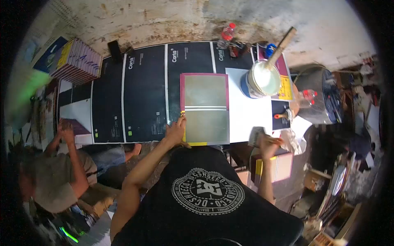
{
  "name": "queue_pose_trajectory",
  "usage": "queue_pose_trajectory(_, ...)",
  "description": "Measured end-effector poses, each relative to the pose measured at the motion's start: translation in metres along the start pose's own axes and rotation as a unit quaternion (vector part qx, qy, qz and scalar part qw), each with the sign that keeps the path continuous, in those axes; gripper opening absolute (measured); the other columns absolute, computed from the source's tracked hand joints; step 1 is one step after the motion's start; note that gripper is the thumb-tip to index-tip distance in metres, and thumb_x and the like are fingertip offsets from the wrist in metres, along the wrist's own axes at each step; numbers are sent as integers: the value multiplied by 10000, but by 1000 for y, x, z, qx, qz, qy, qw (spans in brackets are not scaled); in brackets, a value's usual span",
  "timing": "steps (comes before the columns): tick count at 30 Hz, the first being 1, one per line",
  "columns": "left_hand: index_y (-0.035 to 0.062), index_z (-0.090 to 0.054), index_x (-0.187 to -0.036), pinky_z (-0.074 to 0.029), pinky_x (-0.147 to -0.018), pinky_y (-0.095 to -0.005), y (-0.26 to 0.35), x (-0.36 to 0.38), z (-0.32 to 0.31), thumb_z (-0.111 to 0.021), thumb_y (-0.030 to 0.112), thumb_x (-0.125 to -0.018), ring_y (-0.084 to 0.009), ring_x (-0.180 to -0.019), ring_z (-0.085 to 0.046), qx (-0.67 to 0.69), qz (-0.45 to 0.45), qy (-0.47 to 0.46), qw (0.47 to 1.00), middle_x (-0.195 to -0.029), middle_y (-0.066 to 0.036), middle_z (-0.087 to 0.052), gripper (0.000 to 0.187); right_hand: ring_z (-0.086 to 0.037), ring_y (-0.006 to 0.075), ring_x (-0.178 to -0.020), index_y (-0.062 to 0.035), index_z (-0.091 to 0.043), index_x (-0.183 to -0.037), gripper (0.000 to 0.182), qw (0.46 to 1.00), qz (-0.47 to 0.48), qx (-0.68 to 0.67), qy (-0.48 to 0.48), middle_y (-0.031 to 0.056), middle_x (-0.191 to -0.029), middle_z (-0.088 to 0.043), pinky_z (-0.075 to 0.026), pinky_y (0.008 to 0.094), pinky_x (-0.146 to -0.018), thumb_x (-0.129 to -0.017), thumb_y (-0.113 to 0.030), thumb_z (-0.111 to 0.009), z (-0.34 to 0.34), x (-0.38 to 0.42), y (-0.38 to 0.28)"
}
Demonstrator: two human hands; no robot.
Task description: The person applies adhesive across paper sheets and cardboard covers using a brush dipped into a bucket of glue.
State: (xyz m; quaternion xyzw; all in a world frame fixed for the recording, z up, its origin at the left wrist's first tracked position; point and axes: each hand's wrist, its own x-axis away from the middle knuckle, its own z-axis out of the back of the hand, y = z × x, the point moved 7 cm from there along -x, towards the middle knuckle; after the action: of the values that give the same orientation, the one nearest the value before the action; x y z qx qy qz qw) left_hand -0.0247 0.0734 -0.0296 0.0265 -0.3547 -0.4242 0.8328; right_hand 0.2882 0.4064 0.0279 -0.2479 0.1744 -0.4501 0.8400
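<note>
A grey book cover with maroon and yellow edges lies open on the black-panelled table, two pale strips across its middle. My left hand rests at its lower left edge, fingers on the border and thumb near the yellow strip. Off the table's front edge, to the right, my right hand is closed round the handle of a wide brush. White sheets lie right of the cover. On them stands a bucket of pale liquid with a wooden stick in it.
Stacked books stand at the far left. A plastic bottle and a smaller brush are on the table. More covers sit below its right edge. Another person works at the left. A large drum is at the right.
</note>
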Motion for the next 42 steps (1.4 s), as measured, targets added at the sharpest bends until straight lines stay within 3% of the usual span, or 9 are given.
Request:
queue_pose_trajectory(5,0,-462,-1320,-428,-959,-581,34,-16,42,-746,606,-730,-382,-1191,-512,113,54,203,971,-1329,-194,-476,893,-630,142,-804,51,-690,-965,209,959,-9,-281,-41,83,-875,-698,-506,290,-766,-824,-81,-771,57,-94,-88)
queue_pose_trajectory(8,-5,-538,-1208,-424,-941,-566,96,-36,30,-668,604,-809,-376,-1164,-520,156,20,187,970,-1270,-197,-499,739,-679,207,-911,30,-709,-1021,232,935,303,-152,-104,125,-985,-724,-508,322,-843,-818,-74,-757,5,-146,-171)
queue_pose_trajectory(12,-6,-548,-1207,-379,-954,-585,158,-43,2,-676,536,-832,-357,-1206,-477,109,112,192,969,-1264,-190,-501,671,-674,279,-828,-50,-735,-910,184,859,370,-187,-299,103,-956,-721,-527,355,-772,-827,-210,-774,-111,-158,-273)
queue_pose_trajectory(15,-29,-540,-1255,-351,-972,-553,170,-55,20,-685,461,-843,-354,-1203,-441,127,91,263,952,-1277,-171,-507,657,-666,238,-760,-38,-700,-832,171,827,477,-207,-213,89,-860,-701,-514,334,-713,-824,-190,-778,-121,-183,-322)
queue_pose_trajectory(27,102,-756,-1068,-220,-1066,-441,212,-173,31,-702,297,-743,-267,-1251,-391,-344,-45,116,931,-1216,-67,-621,382,-639,216,-1062,115,-579,-1226,443,864,90,-495,12,164,-1212,-634,-510,354,-963,-913,-177,-695,43,-228,-219)
queue_pose_trajectory(32,68,-715,-1146,-235,-1058,-455,207,-191,11,-715,333,-733,-272,-1265,-381,-342,-32,84,935,-1238,-90,-599,491,-595,238,-1133,47,-530,-1318,426,689,-58,-721,34,138,-1299,-595,-474,395,-1015,-963,-174,-615,50,-242,-174)
queue_pose_trajectory(35,19,-631,-1227,-266,-1044,-470,210,-156,38,-703,421,-775,-281,-1236,-400,-318,-25,247,915,-1273,-115,-554,609,-558,197,-1167,0,-425,-1413,538,700,120,-700,-78,111,-1311,-562,-446,372,-1014,-964,-225,-618,26,-263,-222)
queue_pose_trajectory(39,-29,-554,-1244,-291,-1023,-497,185,-87,69,-640,485,-858,-298,-1182,-423,26,84,250,964,-1219,-149,-527,648,-637,224,-990,-1,-640,-1131,314,909,213,-269,-237,97,-1143,-666,-490,357,-888,-909,-213,-707,-76,-254,-298)
queue_pose_trajectory(42,-58,-553,-1217,-301,-992,-510,161,-60,32,-611,492,-889,-308,-1154,-432,134,174,246,944,-1165,-162,-526,644,-651,258,-882,-29,-672,-952,225,717,565,-171,-371,90,-934,-681,-515,356,-801,-871,-230,-733,-181,-193,-355)
